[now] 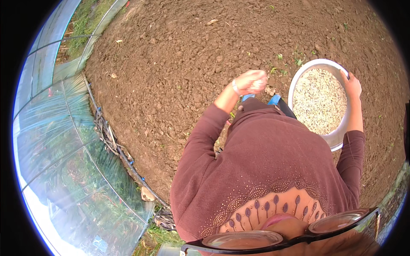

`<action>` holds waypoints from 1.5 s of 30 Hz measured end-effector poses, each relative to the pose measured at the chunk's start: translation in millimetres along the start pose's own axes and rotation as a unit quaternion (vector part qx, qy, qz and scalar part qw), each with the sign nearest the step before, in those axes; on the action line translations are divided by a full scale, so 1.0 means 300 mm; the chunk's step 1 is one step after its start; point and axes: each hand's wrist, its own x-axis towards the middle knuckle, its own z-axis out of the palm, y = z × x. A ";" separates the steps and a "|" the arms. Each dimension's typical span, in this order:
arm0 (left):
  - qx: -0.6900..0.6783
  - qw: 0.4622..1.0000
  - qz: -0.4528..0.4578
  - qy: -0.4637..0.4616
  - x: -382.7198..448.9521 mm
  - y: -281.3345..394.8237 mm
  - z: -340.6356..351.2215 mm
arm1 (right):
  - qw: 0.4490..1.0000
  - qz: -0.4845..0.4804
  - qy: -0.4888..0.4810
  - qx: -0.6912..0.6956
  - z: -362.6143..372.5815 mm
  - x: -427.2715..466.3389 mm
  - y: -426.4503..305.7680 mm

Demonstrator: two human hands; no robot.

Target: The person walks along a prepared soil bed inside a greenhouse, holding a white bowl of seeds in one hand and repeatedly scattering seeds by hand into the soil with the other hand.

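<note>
My right hand grips the far right rim of a round, pale metal-looking basin, with the thumb over the inside edge. The basin is tilted beside my right side. It holds a loose mix of pale and dark grains or granules; I cannot tell which. To the left of the basin, my left hand is held over the soil in front of my waist, its fingers curled into a fist and blurred. A light band circles that wrist. Whether anything lies inside the fist is hidden.
Loose, cloddy brown soil spreads all around, with small green weeds near the basin. Blue footwear shows beneath me. Along the left runs clear plastic sheeting on thin hoops, edged by a dark pipe and dry plant scraps.
</note>
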 end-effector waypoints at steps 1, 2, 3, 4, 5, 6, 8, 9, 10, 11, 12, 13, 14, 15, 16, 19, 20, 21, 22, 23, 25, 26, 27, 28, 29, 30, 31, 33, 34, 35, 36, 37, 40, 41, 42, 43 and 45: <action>0.016 0.996 0.040 0.082 -0.128 0.016 -0.067 | 1.000 0.024 -0.002 0.007 0.041 0.007 0.037; -0.008 0.984 0.076 0.160 -0.251 0.009 -0.163 | 0.999 0.051 -0.008 0.008 0.064 0.000 0.084; -0.071 0.963 0.095 0.242 -0.385 -0.005 -0.264 | 0.997 0.077 -0.014 0.009 0.088 -0.006 0.123; -0.118 0.951 0.121 0.260 -0.539 -0.029 -0.385 | 0.995 0.093 -0.022 0.000 0.111 -0.014 0.151; -0.156 0.906 0.134 0.370 -0.684 -0.052 -0.494 | 0.993 0.111 -0.029 -0.009 0.130 -0.019 0.176; -0.154 0.850 0.149 0.481 -0.811 -0.062 -0.584 | 0.992 0.118 -0.034 -0.011 0.149 -0.027 0.206; -0.153 0.762 0.149 0.612 -0.961 0.012 -0.713 | 0.989 0.138 -0.045 -0.017 0.169 -0.050 0.254; -0.124 0.724 0.143 0.663 -0.980 0.104 -0.766 | 0.988 0.142 -0.049 -0.019 0.174 -0.051 0.250; -0.096 0.681 0.138 0.713 -0.985 0.186 -0.814 | 0.988 0.144 -0.053 -0.021 0.174 -0.050 0.244; -0.069 0.632 0.132 0.760 -0.979 0.241 -0.852 | 0.988 0.142 -0.059 -0.024 0.176 -0.048 0.234; 0.027 0.687 0.108 0.718 -0.844 0.368 -0.838 | 0.988 0.145 -0.048 -0.020 0.169 -0.062 0.234; 0.066 0.783 0.123 0.607 -0.650 0.513 -0.770 | 0.986 0.158 -0.043 -0.026 0.149 -0.100 0.256; 0.044 0.806 0.179 0.563 -0.532 0.646 -0.711 | 0.988 0.150 -0.042 -0.022 0.142 -0.097 0.252; 0.033 0.838 0.250 0.483 -0.466 0.748 -0.617 | 0.990 0.136 -0.040 -0.016 0.139 -0.078 0.237; 0.047 0.872 0.263 0.411 -0.375 0.840 -0.514 | 0.987 0.148 -0.055 -0.021 0.111 -0.092 0.231; -0.071 0.910 0.397 0.093 -0.304 1.011 -0.390 | 0.990 0.131 -0.045 -0.012 0.112 -0.073 0.216; -0.088 0.909 0.402 0.066 -0.304 1.018 -0.368 | 0.990 0.132 -0.046 -0.015 0.120 -0.073 0.223; -0.106 0.907 0.407 0.039 -0.313 1.015 -0.340 | 0.990 0.132 -0.048 -0.018 0.128 -0.075 0.237; -0.109 0.906 0.404 0.057 -0.320 0.991 -0.352 | 0.989 0.135 -0.050 -0.020 0.136 -0.082 0.248; -0.112 0.906 0.401 0.075 -0.342 0.942 -0.393 | 0.987 0.156 -0.046 -0.017 0.140 -0.098 0.249; -0.170 0.889 0.392 0.164 -0.418 0.806 -0.512 | 0.981 0.190 -0.042 -0.008 0.162 -0.121 0.243; -0.214 0.872 0.380 0.223 -0.466 0.729 -0.606 | 0.978 0.202 -0.052 -0.018 0.173 -0.130 0.262; -0.258 0.847 0.368 0.284 -0.508 0.681 -0.683 | 0.975 0.212 -0.059 -0.016 0.171 -0.140 0.259; -0.274 0.814 0.354 0.371 -0.508 0.677 -0.715 | 0.972 0.224 -0.065 -0.017 0.163 -0.158 0.256; -0.287 0.773 0.336 0.454 -0.509 0.681 -0.747 | 0.969 0.236 -0.071 -0.018 0.161 -0.166 0.253; -0.297 0.726 0.314 0.535 -0.514 0.678 -0.788 | 0.968 0.241 -0.065 -0.020 0.164 -0.174 0.261; -0.236 0.710 0.288 0.597 -0.585 0.729 -0.860 | 0.972 0.224 -0.063 -0.016 0.181 -0.148 0.251; -0.134 0.796 0.284 0.517 -0.516 0.901 -0.847 | 0.973 0.222 -0.058 -0.016 0.189 -0.142 0.270; -0.088 0.820 0.308 0.474 -0.405 0.994 -0.781 | 0.972 0.230 -0.056 -0.015 0.186 -0.153 0.292; -0.047 0.818 0.344 0.459 -0.338 1.090 -0.698 | 0.971 0.231 -0.054 -0.011 0.182 -0.157 0.301; -0.011 0.824 0.373 0.428 -0.305 1.169 -0.620 | 0.972 0.229 -0.050 -0.014 0.176 -0.155 0.296; 0.007 0.861 0.396 0.319 -0.337 1.243 -0.589 | 0.975 0.219 -0.046 -0.014 0.171 -0.140 0.278; -0.021 0.911 0.388 0.137 -0.304 1.303 -0.447 | 0.974 0.219 -0.053 -0.018 0.158 -0.146 0.273; -0.028 0.920 0.382 0.084 -0.312 1.275 -0.405 | 0.974 0.218 -0.060 -0.017 0.164 -0.148 0.277; -0.038 0.919 0.380 0.099 -0.319 1.236 -0.371 | 0.972 0.224 -0.062 -0.015 0.171 -0.157 0.290; -0.047 0.919 0.375 0.114 -0.331 1.183 -0.367 | 0.971 0.232 -0.064 -0.014 0.187 -0.169 0.311; -0.064 0.919 0.346 0.176 -0.403 1.059 -0.468 | 0.966 0.249 -0.067 -0.006 0.209 -0.190 0.337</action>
